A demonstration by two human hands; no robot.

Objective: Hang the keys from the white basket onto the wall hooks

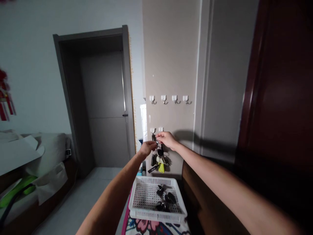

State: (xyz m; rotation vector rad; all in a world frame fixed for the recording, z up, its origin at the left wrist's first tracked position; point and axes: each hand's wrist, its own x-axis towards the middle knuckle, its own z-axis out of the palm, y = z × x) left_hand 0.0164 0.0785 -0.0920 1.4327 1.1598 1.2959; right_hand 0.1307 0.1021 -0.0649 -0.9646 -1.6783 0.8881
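My left hand (pixel 147 148) and my right hand (pixel 167 139) meet in front of the beige wall, just below two white hooks (pixel 153 131). Both hands are closed in a pinch on a small metal key ring (pixel 157 142) between the fingertips. Below the fingers dangle several keys and fobs, among them a yellow-green tag (pixel 161 167), a dark strap with pale lettering (pixel 153 169) and a black fob (pixel 160 152). Which of these belong to the pinched ring and which hang from the hooks I cannot tell.
A white plastic basket (pixel 132 204) with several dark key bunches (pixel 162 205) stands below on a flower-patterned cloth (pixel 146 227). Higher up is a row of several white hooks (pixel 163 99). A grey door (pixel 105 98) is at left, a dark red door (pixel 278 98) at right.
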